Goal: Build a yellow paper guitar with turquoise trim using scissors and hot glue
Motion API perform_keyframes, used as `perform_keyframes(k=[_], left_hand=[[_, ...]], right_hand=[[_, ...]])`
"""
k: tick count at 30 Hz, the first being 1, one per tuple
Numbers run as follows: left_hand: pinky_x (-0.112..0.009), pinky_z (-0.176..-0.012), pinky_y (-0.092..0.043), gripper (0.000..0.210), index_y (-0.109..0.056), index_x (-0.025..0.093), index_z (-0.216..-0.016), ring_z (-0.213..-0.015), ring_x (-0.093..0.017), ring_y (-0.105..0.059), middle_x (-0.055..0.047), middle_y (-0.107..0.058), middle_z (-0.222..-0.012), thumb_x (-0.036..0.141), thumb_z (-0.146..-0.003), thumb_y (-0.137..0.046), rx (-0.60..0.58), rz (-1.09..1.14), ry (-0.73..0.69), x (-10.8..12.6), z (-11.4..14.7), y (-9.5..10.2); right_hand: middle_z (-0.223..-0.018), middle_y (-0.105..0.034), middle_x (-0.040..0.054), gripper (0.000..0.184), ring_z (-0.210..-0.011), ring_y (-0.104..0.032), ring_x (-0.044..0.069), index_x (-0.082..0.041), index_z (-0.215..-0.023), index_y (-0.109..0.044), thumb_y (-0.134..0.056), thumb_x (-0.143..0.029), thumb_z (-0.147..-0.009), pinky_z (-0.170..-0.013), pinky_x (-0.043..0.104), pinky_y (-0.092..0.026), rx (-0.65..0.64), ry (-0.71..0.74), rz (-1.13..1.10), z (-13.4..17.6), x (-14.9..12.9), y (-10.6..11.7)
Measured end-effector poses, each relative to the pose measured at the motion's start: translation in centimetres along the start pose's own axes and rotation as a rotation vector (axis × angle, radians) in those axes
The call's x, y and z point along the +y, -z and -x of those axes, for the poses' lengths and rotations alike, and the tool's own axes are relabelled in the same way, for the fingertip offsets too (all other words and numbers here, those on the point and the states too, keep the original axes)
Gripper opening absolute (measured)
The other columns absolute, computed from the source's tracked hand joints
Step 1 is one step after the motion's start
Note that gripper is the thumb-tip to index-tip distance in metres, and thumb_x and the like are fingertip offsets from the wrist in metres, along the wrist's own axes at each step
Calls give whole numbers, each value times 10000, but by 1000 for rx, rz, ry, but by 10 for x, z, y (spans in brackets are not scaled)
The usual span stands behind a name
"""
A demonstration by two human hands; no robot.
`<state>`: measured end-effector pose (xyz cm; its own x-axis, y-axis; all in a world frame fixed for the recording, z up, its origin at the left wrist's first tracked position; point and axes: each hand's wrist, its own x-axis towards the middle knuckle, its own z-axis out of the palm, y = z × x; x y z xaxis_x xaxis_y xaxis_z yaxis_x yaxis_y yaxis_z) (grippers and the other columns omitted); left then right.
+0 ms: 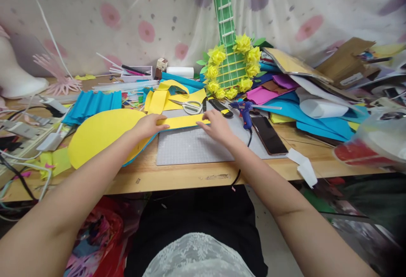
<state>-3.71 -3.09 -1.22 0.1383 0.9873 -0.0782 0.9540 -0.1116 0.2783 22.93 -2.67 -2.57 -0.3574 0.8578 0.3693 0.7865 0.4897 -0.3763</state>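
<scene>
A yellow guitar-shaped board with a blue edge lies across the desk, its wide rounded body at left and its narrow neck pointing right. My left hand grips the board where body and neck meet, thumb on the near edge and fingers on the far one. At the neck's right end, my right hand has its thumb and fingers closed on the strip. Under the neck is a grey cutting mat. Just beyond it lie scissors on yellow paper and a black-and-yellow cutter.
A blue glue gun and a phone lie right of my hands. Behind stands a green paper guitar with yellow flowers. Blue crepe paper, cables, stacked coloured paper and a plastic cup crowd the sides.
</scene>
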Motion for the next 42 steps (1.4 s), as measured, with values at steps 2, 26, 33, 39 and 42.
perform_keyframes(k=[2, 26, 33, 39, 42], left_hand=[[-305, -921, -412, 543, -591, 225, -1203, -1139, -254, -536, -55, -597, -1240, 517, -746, -573, 4, 6, 16, 1, 0, 0], [-307, -816, -438, 255, -584, 184, -798, -875, -199, -599, -57, -674, -878, 265, -851, -349, 365, 309, 162, -18, -9, 22], [-350, -738, -412, 366, -514, 193, -700, -818, -241, -581, -88, -608, -762, 348, -897, -247, 372, 159, 248, -20, 0, 44], [-353, -746, -419, 277, -557, 196, -795, -911, -268, -586, -100, -632, -877, 353, -868, -342, 301, 45, 302, -29, -2, 42], [-329, -784, -428, 196, -561, 200, -943, -972, -246, -579, -81, -640, -998, 293, -792, -477, 336, 87, 293, -36, -4, 39]], right_hand=[[-957, -567, 88, 186, -967, -508, 227, -184, -856, -553, -560, -368, -833, -839, 338, -381, -7, 81, -57, -15, -18, -15], [-916, -641, 72, 159, -857, -550, 185, -173, -852, -607, -461, -234, -868, -733, 276, -378, -47, -172, -87, -36, 2, -19], [-911, -672, 98, 210, -826, -595, 204, -170, -853, -609, -432, -282, -873, -660, 276, -377, -106, -319, 98, -51, 30, 1], [-934, -680, 90, 175, -862, -607, 209, -185, -870, -617, -500, -311, -838, -708, 286, -419, -137, -302, 46, -78, 16, -10], [-910, -681, 76, 151, -841, -611, 189, -178, -810, -616, -558, -318, -811, -697, 266, -435, -180, -322, -144, -102, -7, -29]])
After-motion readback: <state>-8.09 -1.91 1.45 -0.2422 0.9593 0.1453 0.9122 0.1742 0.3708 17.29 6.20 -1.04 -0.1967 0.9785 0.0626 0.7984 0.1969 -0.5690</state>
